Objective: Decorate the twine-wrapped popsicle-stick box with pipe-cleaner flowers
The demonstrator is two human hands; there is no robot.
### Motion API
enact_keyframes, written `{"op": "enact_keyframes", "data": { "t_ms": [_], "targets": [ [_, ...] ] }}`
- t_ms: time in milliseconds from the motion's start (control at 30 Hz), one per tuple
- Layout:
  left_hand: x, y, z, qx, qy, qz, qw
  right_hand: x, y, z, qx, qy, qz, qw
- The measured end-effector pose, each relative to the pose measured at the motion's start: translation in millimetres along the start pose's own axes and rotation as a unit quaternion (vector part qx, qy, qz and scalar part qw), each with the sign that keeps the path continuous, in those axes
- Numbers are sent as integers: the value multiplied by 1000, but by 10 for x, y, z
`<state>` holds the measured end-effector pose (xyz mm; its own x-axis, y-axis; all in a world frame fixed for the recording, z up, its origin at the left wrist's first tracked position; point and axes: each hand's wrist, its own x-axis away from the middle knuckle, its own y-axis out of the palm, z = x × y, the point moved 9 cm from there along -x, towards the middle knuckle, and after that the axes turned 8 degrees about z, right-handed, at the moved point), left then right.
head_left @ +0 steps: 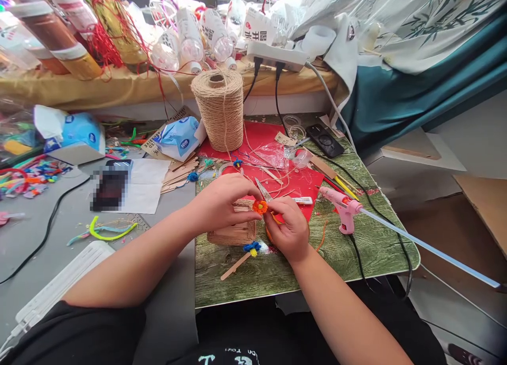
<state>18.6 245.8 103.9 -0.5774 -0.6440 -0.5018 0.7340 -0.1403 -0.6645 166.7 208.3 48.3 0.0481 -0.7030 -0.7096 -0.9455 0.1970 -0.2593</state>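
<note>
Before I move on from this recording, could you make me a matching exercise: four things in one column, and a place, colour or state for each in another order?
Column one:
1. Orange flower
2. Glue gun
3. Twine spool
4. Lone craft stick

Column two:
A. Standing upright, farther from the wearer than both hands
B. Lying flat, with a blue-and-yellow piece at one end
C. At the fingertips of the left hand and right hand
D. Pink, with a long pale rod sticking out of its back

Right pairs: 1-C, 2-D, 3-A, 4-B.
</note>
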Motion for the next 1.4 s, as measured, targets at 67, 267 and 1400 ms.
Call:
{"op": "enact_keyframes", "data": {
  "t_ms": [67, 267, 1400],
  "targets": [
    [-1, 4, 51, 2, 32, 0, 999, -1, -2, 2, -1, 1, 1, 1000],
    [9, 8, 86, -7, 69, 6, 998, -2, -3, -12, -1, -6, 0, 1000],
    [22, -28, 119, -13, 68, 5, 998, -12, -14, -37, 0, -11, 2, 1000]
  ]
}}
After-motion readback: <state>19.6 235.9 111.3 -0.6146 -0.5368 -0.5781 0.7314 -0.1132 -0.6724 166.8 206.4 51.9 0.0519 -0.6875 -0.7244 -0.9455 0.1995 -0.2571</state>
